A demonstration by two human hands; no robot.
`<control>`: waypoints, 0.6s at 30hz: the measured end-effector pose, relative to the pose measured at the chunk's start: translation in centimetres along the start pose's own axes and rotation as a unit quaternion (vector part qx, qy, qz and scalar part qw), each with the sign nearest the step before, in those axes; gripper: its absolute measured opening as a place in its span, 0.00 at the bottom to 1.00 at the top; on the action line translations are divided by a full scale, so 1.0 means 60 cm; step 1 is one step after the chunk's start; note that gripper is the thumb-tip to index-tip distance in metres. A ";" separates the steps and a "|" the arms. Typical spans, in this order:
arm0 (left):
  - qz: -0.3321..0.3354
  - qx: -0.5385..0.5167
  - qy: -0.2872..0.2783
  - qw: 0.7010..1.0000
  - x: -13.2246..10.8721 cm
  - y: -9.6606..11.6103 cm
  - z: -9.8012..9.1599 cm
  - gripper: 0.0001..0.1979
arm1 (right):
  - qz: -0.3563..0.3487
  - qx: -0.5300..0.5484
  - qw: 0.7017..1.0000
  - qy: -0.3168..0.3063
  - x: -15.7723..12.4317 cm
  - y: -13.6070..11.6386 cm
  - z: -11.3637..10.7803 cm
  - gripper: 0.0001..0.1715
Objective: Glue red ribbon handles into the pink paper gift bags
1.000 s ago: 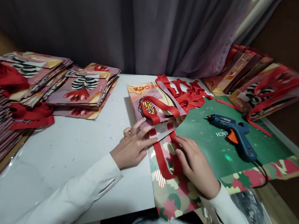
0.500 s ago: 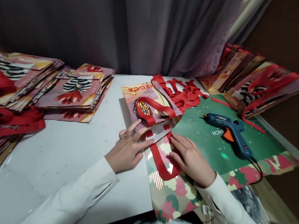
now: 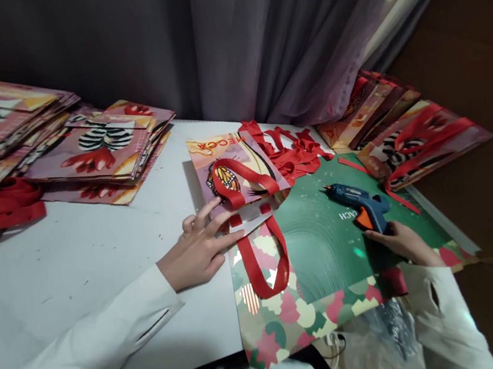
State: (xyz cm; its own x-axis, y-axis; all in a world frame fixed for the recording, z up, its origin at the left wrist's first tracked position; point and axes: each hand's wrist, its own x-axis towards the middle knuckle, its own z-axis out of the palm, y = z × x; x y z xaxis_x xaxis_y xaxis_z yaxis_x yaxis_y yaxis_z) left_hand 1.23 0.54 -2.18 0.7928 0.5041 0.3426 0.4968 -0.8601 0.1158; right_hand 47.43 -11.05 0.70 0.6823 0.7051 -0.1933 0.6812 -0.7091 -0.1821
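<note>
A paper gift bag [image 3: 267,168] printed with a butterfly lies at the middle of the table, its mouth toward me. One red ribbon handle [image 3: 249,176] rests over its printed face; a second red ribbon loop [image 3: 253,271] hangs out toward me. My left hand [image 3: 200,246] lies with fingers spread across the bag's mouth and the white strip [image 3: 252,216] there. To the right, my right hand [image 3: 400,240] has its fingers round the handle of a blue hot glue gun [image 3: 363,203] with an orange trigger. The gun's nozzle points to the left.
Stacks of folded bags [image 3: 99,149] fill the left and back left. A heap of red ribbons [image 3: 293,151] lies behind the bag. More bags [image 3: 423,139] with ribbon handles stand at the right. A green patterned sheet [image 3: 318,248] covers the table's right part.
My right hand has left the ribbon loop and moved right onto the glue gun's handle. My left hand stays on the bag. The whole view has shifted slightly.
</note>
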 end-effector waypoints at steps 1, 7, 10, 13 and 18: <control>-0.001 -0.004 0.001 1.000 0.000 0.000 0.000 0.27 | 0.008 0.053 0.998 -0.036 0.008 0.002 -0.006 0.31; -0.006 -0.005 0.006 1.000 0.001 -0.001 0.000 0.27 | 0.067 0.262 0.963 -0.005 -0.013 0.005 -0.016 0.33; 0.000 0.002 0.006 1.000 0.000 -0.001 0.001 0.27 | 0.024 0.392 0.919 -0.016 -0.067 -0.007 -0.006 0.39; -0.001 0.003 0.003 1.000 -0.001 -0.001 0.002 0.27 | -0.011 0.507 0.855 -0.109 -0.121 -0.025 -0.001 0.31; -0.006 -0.001 -0.004 1.000 -0.002 -0.001 0.001 0.28 | -0.051 0.533 0.826 -0.176 -0.167 -0.064 0.004 0.28</control>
State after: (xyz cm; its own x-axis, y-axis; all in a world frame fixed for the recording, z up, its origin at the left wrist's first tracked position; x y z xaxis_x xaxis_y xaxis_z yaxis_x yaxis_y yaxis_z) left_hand 1.12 0.54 -2.28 0.7897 0.5149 0.3335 0.5058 -0.8541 0.1211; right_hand 37.93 -15.40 3.08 0.3891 0.8483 -0.3591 -0.0180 -0.3827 -0.9237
